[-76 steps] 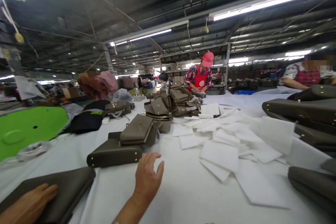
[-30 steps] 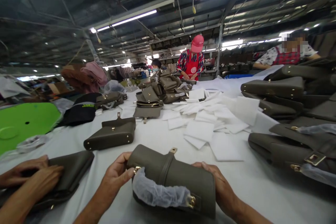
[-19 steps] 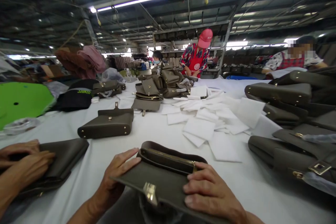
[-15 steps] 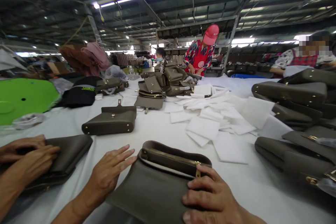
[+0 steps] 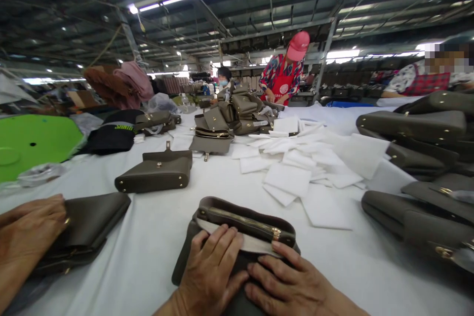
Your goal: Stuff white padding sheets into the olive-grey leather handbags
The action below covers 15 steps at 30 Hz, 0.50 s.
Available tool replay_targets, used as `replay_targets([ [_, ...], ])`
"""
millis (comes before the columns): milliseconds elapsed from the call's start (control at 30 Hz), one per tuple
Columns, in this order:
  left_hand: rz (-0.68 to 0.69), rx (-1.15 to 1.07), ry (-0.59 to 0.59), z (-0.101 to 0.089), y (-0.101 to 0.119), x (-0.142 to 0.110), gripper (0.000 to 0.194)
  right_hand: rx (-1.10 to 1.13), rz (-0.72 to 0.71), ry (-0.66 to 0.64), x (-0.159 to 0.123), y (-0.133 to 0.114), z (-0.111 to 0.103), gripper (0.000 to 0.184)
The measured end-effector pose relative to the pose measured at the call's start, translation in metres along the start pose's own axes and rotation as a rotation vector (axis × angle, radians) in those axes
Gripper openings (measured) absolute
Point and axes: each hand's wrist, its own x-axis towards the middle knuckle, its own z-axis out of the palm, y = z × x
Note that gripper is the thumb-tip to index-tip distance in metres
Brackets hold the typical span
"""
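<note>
Olive leather handbag [image 5: 242, 224] under left hand [image 5: 211, 271], right hand [image 5: 285, 276], fingers [image 5: 218, 244] spread

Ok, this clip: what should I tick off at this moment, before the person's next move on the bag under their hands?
1. Both hands on the bag: ok. The left hand and right hand lie on the olive leather handbag.
2. White sheet at the bag's mouth: ok. The white sheet shows along the zip.
3. Zip fully shut: cannot tell, even with the brass zip pull in view.
4. Bag's front: cannot tell; the hands cover it.
5. Gap to the next handbag: ok, they stand apart.
6. Co-worker's hand: ok, it rests on a separate dark handbag.
</note>
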Motion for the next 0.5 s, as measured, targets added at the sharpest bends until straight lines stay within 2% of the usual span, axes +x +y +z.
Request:
replay_targets([
  [33,-0.047,-0.013,0.105,0.012,0.002,-0.008,0.04,-0.005,0.014,-0.022,-0.001,-0.002,-0.001,0.026],
  [100,-0.11,-0.057,0.205,0.023,0.005,-0.014,0.036,0.08,0.065,-0.045,-0.007,-0.003,-0.008,0.026],
  [200,-0.116,-0.097,0.167,0.014,0.006,-0.004,0.035,0.282,0.163,-0.131,-0.02,0.004,-0.032,0.033],
  [267,-0.098,-0.096,0.126,0.002,0.004,0.009,0.031,0.288,0.304,-0.129,-0.025,0.008,-0.042,0.053],
  [300,-0.087,-0.091,0.104,-0.002,0.003,0.014,0.029,0.256,0.406,-0.085,-0.025,0.008,-0.041,0.07],
  [400,-0.09,-0.063,0.071,-0.006,0.0,0.025,0.025,0.2,0.67,0.017,-0.019,0.001,-0.013,0.125],
  [500,-0.124,-0.028,0.034,-0.001,-0.002,0.031,0.024,0.209,0.769,0.042,-0.017,-0.003,0.023,0.135],
])
